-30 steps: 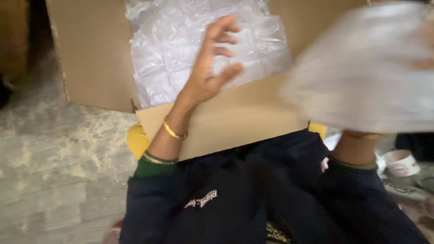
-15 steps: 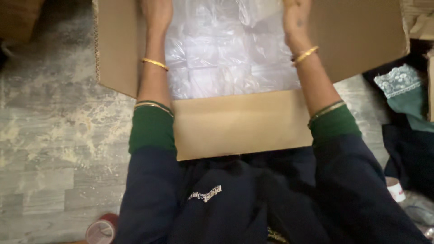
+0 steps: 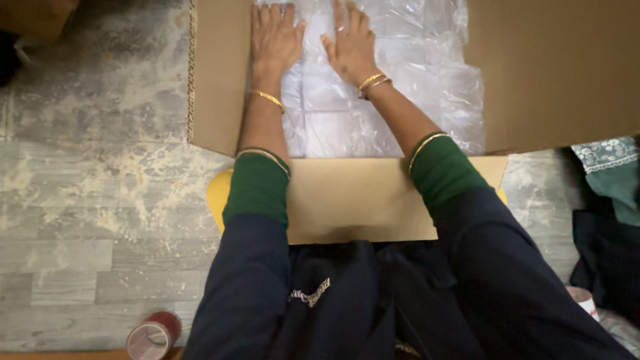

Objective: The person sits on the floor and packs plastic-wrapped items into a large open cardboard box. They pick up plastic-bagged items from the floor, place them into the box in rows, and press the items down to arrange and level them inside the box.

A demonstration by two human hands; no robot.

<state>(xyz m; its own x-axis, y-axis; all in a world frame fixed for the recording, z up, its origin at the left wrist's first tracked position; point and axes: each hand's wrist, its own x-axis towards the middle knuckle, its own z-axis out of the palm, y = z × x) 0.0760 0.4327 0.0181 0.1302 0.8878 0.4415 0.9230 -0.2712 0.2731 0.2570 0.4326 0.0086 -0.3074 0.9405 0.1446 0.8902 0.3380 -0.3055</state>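
Tape roll [image 3: 153, 337]: nearest to me, low left on grey plank floor [image 3: 80, 220]; red-brown, idle, well apart from both hands.
Lap: dark navy garment, green cuffs; yellow seat edge [image 3: 217, 193] shows under it.
Near flap [image 3: 360, 200]: plain brown card, folded toward lap, lying flat betw. forearms.
Cardboard box [image 3: 553, 73]: open, side flaps spread L & R.
Plastic packets [image 3: 333, 113]: clear, packed in rows inside box, filling the opening.
Left hand [image 3: 275, 37]: flat, fingers spread, palm down at L edge of packets; grips nothing. Gold bangle at wrist.
Right hand [image 3: 351, 43]: flat, palm down on packets just beside left hand; ring, two bangles; grips nothing.
Change: 1 s ago I saw right hand bring a clear bag over; half a sec ago hands sat wide apart at box edges. Now both close together, pressing. I judge contents being flattened, settled.
Cloth [image 3: 610, 170]: teal, patterned, far R on floor.
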